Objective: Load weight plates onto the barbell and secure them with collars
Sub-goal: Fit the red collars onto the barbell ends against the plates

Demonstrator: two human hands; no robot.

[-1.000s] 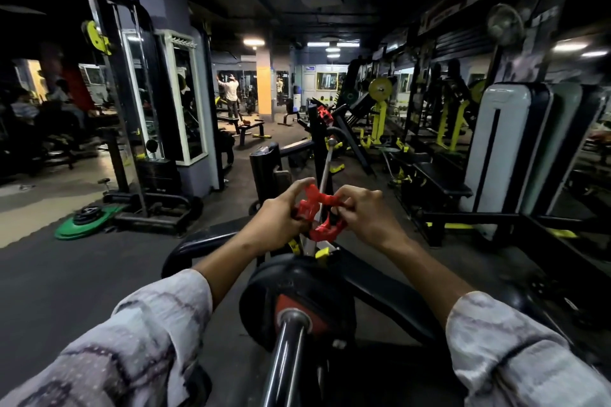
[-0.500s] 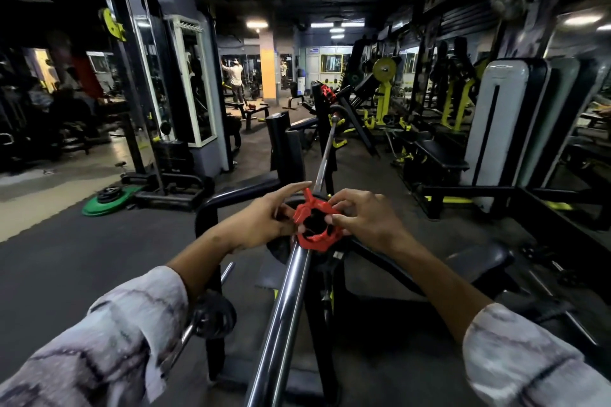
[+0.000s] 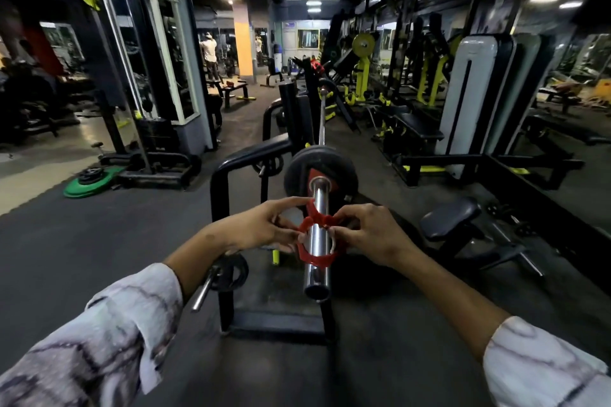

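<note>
A: Moved since the last entry: red collar [image 3: 316, 243], then near the rack end of the barbell sleeve [image 3: 318, 235], now close to its open end, with bare chrome between it and the plate.

B: Hands?

A: Left hand [image 3: 261, 230], fingers curled, pinching the collar's left side. Right hand [image 3: 370, 235], fingers curled, pinching its right side. Collar ringed around the sleeve.

B: Plate?

A: One black weight plate [image 3: 320, 170] seated on the sleeve beyond the collar, apart from it. Green plate [image 3: 91, 180] on the floor, well left.
</note>
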